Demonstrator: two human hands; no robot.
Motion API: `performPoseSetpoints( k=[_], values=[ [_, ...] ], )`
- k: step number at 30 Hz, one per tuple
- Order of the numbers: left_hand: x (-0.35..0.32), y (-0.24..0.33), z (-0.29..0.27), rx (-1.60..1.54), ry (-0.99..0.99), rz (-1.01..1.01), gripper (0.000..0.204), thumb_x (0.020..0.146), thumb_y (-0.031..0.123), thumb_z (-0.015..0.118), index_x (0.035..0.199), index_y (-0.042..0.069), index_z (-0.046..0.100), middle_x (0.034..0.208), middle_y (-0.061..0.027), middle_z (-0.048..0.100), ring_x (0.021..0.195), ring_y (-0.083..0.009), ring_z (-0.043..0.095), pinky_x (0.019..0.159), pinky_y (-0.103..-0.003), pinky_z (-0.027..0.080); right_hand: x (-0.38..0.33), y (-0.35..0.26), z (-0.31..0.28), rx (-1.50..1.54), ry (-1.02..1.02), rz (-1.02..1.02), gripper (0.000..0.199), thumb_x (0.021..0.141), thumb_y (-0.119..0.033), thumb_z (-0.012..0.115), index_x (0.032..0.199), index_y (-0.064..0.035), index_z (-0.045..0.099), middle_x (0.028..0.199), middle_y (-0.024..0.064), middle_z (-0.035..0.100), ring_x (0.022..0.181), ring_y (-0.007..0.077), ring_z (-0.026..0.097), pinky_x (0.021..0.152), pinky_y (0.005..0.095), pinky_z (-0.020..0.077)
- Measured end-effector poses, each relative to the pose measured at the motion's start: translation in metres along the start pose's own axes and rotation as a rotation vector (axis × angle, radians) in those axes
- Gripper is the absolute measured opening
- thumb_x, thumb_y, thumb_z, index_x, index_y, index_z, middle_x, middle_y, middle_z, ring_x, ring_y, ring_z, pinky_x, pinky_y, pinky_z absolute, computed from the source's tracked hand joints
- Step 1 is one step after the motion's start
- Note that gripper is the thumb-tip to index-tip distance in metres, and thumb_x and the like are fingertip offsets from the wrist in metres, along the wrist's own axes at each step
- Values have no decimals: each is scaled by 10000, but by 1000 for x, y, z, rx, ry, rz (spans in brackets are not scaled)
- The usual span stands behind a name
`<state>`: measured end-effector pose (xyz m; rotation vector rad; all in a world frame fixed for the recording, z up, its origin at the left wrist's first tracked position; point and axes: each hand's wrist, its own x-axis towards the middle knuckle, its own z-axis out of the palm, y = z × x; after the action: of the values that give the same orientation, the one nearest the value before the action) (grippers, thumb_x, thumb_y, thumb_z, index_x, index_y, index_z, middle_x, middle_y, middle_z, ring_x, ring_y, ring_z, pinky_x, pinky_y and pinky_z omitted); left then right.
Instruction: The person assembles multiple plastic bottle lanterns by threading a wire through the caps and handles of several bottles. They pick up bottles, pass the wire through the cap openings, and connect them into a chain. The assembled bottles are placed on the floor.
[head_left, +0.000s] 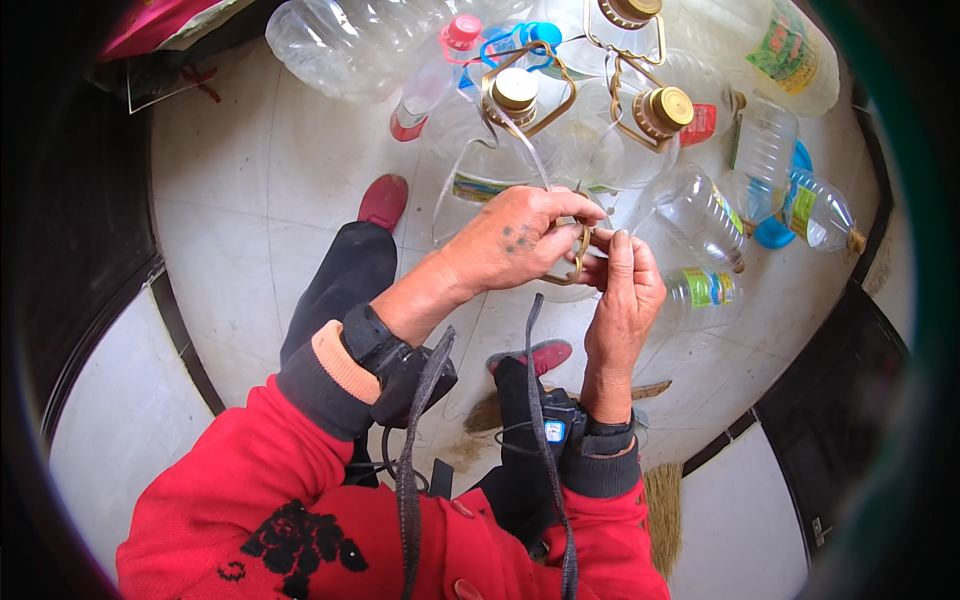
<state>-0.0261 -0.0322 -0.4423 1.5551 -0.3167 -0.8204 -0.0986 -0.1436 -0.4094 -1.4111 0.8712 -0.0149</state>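
Observation:
My left hand (515,240) is closed over a thin white strap (522,140) that runs up to the gold handles of the clear jugs. Touching it from the right, my right hand (625,295) pinches a gold bottle handle (580,255) between thumb and fingers. The handle belongs to a clear plastic bottle (560,290) that is mostly hidden under my hands. Just beyond my fingers, two clear jugs with gold caps (515,90) (665,108) lie bunched together.
Several empty plastic bottles lie on the pale tiled floor (260,190): a big clear one (340,40), a pink-capped one (455,40), and labelled ones (700,285) (820,210). My red shoes (383,200) (540,355) show below. Broom bristles (660,500) lie at lower right.

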Motion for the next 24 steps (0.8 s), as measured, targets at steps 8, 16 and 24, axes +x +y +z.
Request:
performPoseSetpoints(
  k=[8,16,24],
  values=[
    [1,10,-7,-83,117,-43,278,723,33,615,1000,43,596,784,19,501,507,-19,371,484,-176,328,3,0,-7,-247,3,-147,224,888,-163,473,789,20,554,710,39,570,639,83,518,597,219,434],
    [-1,7,-2,-101,-123,-11,289,771,11,514,1053,49,564,848,13,531,562,-31,405,511,-184,350,3,1,-5,-306,6,-289,126,823,-56,516,720,15,519,622,64,469,546,130,436,506,262,360],
    [-1,11,-3,-282,-192,-185,222,797,79,539,1011,34,579,733,51,527,588,-14,415,526,-173,360,8,-18,-5,-356,-7,-499,97,799,-41,558,732,15,516,685,90,487,594,195,475,541,285,396]
  ],
)
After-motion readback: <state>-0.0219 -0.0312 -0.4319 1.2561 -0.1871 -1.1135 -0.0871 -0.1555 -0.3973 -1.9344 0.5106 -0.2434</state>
